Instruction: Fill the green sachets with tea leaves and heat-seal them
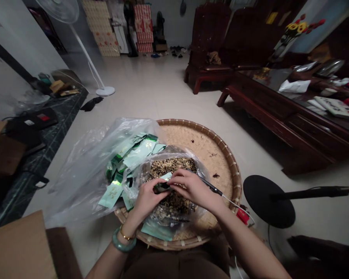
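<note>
My left hand [147,198] grips a small green foil packet [162,187] from the left, thumb and fingers closed round it. At the packet's upper right edge the fingers of my right hand [189,186] are pinched together; what lies inside the pinch is partly hidden. Below both hands an open clear plastic bag [202,164] holds loose, dried tan and dark bits [171,164]. A slim black device [212,187] with a white cable pokes out beyond my right wrist. To the left, several green packets [139,153] lie heaped in a large clear bag [84,170].
Everything rests on a round woven bamboo tray [238,174] with a few dark scraps. A round black stand base [269,201] is at right, near a dark wooden table [293,128]. Cardboard boxes [17,248] flank the left; a white fan [104,91] stands further back.
</note>
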A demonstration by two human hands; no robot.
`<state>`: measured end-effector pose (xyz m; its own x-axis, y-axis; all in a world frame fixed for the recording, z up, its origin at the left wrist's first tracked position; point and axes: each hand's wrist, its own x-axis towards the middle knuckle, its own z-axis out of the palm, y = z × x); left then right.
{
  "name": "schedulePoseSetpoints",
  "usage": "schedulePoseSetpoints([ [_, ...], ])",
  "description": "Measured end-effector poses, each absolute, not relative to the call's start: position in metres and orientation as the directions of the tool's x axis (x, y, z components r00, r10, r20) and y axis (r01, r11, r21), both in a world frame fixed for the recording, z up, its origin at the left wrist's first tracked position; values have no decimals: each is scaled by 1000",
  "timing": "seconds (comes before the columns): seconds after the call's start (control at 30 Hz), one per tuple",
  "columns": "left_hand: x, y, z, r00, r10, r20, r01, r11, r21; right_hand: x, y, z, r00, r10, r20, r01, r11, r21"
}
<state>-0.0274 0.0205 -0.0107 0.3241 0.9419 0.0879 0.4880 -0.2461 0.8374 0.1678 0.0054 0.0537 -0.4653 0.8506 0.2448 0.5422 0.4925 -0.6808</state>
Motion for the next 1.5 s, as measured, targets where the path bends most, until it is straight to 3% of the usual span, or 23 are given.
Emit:
schedulePoseSetpoints([
  [0.13, -29, 20, -12, 333, 940, 81, 500, -248, 830, 167, 6, 47, -459, 867, 194, 555, 450, -700],
  [0.43, -29, 20, -4, 364, 928, 83, 457, -256, 852, 153, 1, 55, -507, 753, 418, 553, 657, -513],
  [0.7, -28, 21, -8, 306, 951, 52, 495, -205, 844, 152, 4, 52, -559, 795, 236, 711, 606, -357],
  [0.97, -31, 21, -11, 306, 951, 53, 484, -203, 851, 148, 0, 50, -579, 797, 169, 751, 603, -271],
  [1.13, -33, 21, -1, 339, 928, 156, 412, -296, 862, 150, 3, 35, -553, 795, 248, 739, 606, -295],
  [1.27, -34, 21, 2, 379, 879, 289, 403, -438, 804, 153, 2, 35, -509, 793, 335, 718, 606, -343],
  [1.5, -34, 25, -2, 451, 743, 495, 395, -663, 636, 159, 4, 44, -512, 813, 278, 731, 582, -356],
])
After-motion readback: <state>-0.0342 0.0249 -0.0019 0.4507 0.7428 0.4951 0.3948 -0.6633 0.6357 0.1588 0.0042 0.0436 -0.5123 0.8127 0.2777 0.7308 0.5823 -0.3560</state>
